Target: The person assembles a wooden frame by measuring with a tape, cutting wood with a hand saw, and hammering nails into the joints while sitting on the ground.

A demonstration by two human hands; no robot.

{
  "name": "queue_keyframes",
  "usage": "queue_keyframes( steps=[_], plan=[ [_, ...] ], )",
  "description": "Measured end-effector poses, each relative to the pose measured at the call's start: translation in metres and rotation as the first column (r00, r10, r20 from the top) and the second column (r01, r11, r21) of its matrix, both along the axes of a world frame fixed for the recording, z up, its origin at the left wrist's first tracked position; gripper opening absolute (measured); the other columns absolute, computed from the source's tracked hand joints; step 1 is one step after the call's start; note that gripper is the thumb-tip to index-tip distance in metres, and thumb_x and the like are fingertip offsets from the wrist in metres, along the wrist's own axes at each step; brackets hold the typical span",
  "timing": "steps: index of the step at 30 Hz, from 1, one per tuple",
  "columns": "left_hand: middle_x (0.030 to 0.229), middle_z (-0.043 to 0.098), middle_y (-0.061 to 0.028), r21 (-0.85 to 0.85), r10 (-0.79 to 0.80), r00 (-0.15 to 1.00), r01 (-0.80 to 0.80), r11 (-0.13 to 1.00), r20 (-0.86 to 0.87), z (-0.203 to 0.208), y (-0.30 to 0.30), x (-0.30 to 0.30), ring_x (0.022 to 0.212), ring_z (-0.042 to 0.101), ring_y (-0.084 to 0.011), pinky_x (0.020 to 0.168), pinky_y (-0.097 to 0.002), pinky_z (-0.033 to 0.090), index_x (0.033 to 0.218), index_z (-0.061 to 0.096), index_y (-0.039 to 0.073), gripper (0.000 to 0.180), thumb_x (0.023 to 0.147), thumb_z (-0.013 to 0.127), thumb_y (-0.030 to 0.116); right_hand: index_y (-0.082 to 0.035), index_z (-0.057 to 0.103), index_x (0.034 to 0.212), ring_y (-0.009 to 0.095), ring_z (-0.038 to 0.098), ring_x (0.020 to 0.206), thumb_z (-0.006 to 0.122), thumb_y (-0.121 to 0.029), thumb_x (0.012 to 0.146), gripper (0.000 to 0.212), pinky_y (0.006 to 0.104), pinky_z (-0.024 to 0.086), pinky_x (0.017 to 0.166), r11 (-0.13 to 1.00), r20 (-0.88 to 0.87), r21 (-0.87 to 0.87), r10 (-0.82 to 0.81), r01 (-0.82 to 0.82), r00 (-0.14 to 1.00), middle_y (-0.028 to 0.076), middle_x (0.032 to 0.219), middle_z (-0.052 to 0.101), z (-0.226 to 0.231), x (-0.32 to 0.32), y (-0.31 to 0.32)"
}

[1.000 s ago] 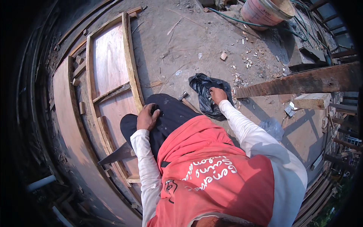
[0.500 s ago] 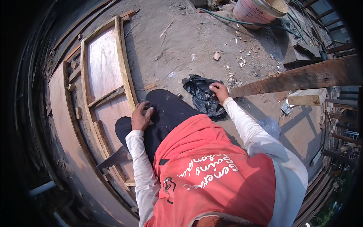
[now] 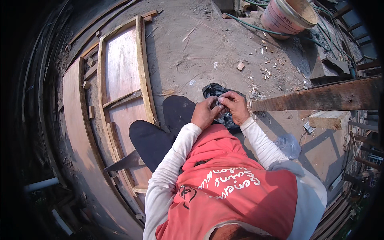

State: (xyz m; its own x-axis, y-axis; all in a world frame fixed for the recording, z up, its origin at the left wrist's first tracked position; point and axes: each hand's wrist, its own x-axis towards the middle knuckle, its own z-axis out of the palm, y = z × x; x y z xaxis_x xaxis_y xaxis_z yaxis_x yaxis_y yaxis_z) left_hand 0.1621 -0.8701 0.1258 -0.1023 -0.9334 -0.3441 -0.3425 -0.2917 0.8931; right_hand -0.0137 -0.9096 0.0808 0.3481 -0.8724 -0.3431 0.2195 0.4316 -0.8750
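My left hand (image 3: 205, 113) and my right hand (image 3: 236, 107) meet in front of my waist, thumbs and fingertips pinched close together. A small, greyish, see-through-looking bit shows just under the fingers, too small and covered to name. Directly beyond and below the hands lies a crumpled black plastic bag (image 3: 213, 89) on the ground, partly hidden by them. My bent knees, in dark trousers, are left of the hands.
At left lie a wood-framed plywood panel (image 3: 122, 66), a second panel (image 3: 74, 108) and a saw blade (image 3: 125, 161). A rough plank (image 3: 320, 96) juts in from the right above a timber block (image 3: 330, 119). Clear plastic (image 3: 288, 146), a bucket (image 3: 286, 18) and a green hose (image 3: 248, 27) lie around.
My left hand has left my knee and moved right to meet my right hand. The right hand has come slightly toward it, above the black bag. The view has shifted a little.
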Motion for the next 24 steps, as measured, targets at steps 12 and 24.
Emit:
queue_keyframes(
  steps=[12, 24],
  plan=[
    [0.096, 0.064, -0.0085, 0.388, 0.562, 0.538, -0.409, 0.826, -0.628, -0.030, 0.022, 0.047, 0.081, 0.065, -0.0156, 0.077, -0.0317, 0.058, 0.110, 0.056, 0.000, 0.016, 0.094, 0.055, 0.002, -0.005, 0.056, 0.110, 0.016, 0.069, 0.077, 0.068, -0.008, 0.095, 0.020, 0.0270, 0.056, 0.064, 0.979, 0.179, 0.151, -0.161, 0.135, 0.971, 0.008, 0.094, 0.069, 0.003, 0.052, 0.002],
    [0.092, 0.068, -0.0036, 0.344, 0.629, 0.303, -0.631, 0.695, -0.716, -0.050, 0.030, 0.053, 0.064, 0.052, -0.0081, 0.059, -0.0254, 0.047, 0.112, 0.065, 0.001, 0.020, 0.097, 0.068, 0.014, -0.007, 0.056, 0.110, 0.014, 0.064, 0.080, 0.067, -0.020, 0.098, 0.021, 0.0295, 0.054, 0.072, 0.973, 0.312, 0.231, -0.070, -0.004, 0.947, 0.003, 0.092, 0.066, -0.008, 0.106, 0.010]
  ],
)
